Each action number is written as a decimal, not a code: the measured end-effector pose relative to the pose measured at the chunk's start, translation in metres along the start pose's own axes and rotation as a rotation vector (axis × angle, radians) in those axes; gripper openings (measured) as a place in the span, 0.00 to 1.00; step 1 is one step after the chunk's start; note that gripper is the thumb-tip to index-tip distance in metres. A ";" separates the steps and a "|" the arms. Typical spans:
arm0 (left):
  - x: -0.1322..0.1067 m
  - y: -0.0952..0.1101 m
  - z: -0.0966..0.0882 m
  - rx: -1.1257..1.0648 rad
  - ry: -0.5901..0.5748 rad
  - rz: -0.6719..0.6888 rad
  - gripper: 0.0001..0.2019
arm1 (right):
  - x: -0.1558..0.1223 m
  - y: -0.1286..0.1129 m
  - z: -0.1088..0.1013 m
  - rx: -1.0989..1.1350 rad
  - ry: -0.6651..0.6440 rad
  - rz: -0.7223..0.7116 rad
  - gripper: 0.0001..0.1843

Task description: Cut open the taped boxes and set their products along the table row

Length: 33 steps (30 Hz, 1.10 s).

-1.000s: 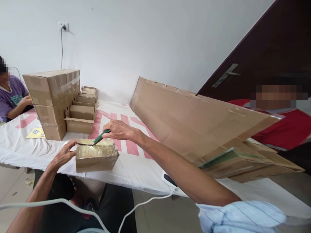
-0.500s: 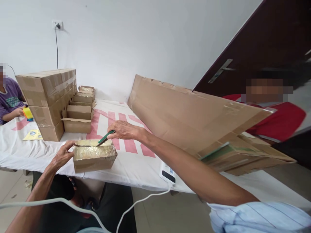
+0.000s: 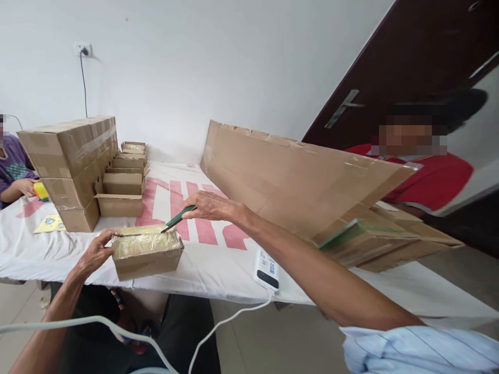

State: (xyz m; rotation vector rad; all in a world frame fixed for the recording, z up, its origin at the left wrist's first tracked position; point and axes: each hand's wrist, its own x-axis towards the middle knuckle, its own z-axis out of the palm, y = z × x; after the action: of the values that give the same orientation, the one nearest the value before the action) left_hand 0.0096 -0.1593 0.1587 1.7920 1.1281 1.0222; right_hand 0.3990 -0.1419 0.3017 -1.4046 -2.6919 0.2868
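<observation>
A small cardboard box (image 3: pixel 147 252) wrapped in clear tape lies near the table's front edge. My left hand (image 3: pixel 94 253) grips its left end, fingers curled around the corner. My right hand (image 3: pixel 206 204) is closed on a green utility knife (image 3: pixel 178 217), whose tip touches the box's top at the far right corner.
Stacked taped cartons (image 3: pixel 64 166) and a row of small open boxes (image 3: pixel 120 189) stand at the left. A large flattened cardboard sheet (image 3: pixel 296 182) leans at the right over more flat cardboard. A white device (image 3: pixel 266 269) with a cable lies at the table edge. Other people sit at far left and far right.
My right hand has drawn the knife to the right along the box top, from the middle to the right corner. The left hand has kept its hold on the box.
</observation>
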 end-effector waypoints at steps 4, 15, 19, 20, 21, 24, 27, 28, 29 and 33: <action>0.001 0.004 0.001 0.016 0.007 0.021 0.19 | -0.006 0.012 0.006 -0.013 0.036 0.043 0.10; -0.005 0.008 -0.006 0.043 0.016 0.028 0.20 | -0.021 0.052 0.003 0.297 0.184 0.031 0.15; -0.003 0.007 -0.002 0.045 0.006 0.004 0.22 | -0.049 0.092 0.041 0.363 0.537 0.190 0.22; -0.002 0.008 0.000 0.049 0.005 0.002 0.22 | -0.052 0.096 0.062 0.335 0.578 0.226 0.21; -0.002 0.009 0.001 0.056 0.003 0.004 0.22 | -0.052 0.097 0.087 0.295 0.605 0.279 0.21; -0.003 0.014 0.001 0.102 -0.026 0.021 0.23 | -0.050 0.086 0.167 0.214 0.620 0.430 0.22; -0.006 0.022 -0.003 0.169 -0.066 0.018 0.25 | -0.052 0.069 0.231 0.187 0.615 0.494 0.21; -0.007 0.024 -0.003 0.180 -0.073 0.014 0.25 | -0.053 0.064 0.244 0.175 0.612 0.514 0.21; -0.007 0.027 -0.004 0.184 -0.078 0.012 0.26 | -0.055 0.061 0.254 0.145 0.596 0.541 0.21; -0.003 0.031 -0.003 0.175 -0.105 0.004 0.27 | -0.052 0.055 0.256 0.118 0.603 0.550 0.20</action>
State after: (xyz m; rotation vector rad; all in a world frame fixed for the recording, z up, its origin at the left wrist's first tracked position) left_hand 0.0155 -0.1715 0.1865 1.9623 1.1793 0.8426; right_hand 0.4297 -0.1854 0.0399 -1.8092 -1.7662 0.0372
